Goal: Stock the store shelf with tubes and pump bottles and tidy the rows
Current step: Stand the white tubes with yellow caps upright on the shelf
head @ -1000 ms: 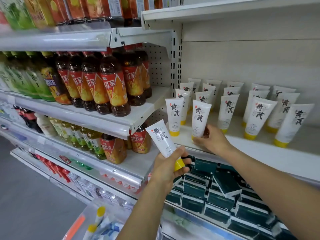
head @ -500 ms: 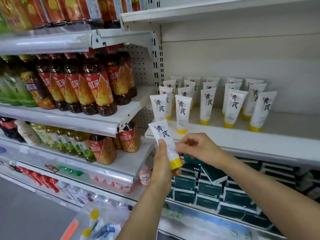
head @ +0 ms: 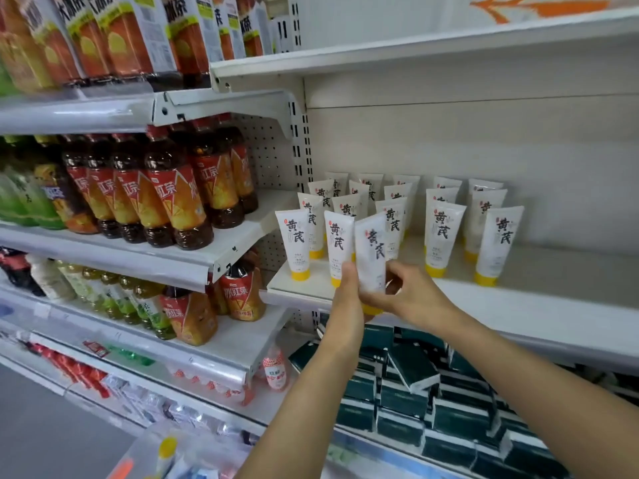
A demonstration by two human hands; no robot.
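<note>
A white tube with a yellow cap [head: 371,257] stands cap-down at the front edge of the white shelf [head: 539,302], held between both hands. My left hand [head: 347,299] lies against its left side and my right hand [head: 413,295] pinches its lower right side. Several matching tubes [head: 441,236] stand in rows behind it, cap down, with black lettering. Two front tubes [head: 295,243] stand just left of the held one.
Tea bottles [head: 173,202] fill the shelves to the left. Dark green boxes [head: 415,392] are stacked on the shelf below. A clear bin with more tubes [head: 166,454] sits at the bottom. The right part of the tube shelf is bare.
The held tube has risen from below the shelf edge to the front row. My right hand has come onto it, and the view has moved closer to the shelf.
</note>
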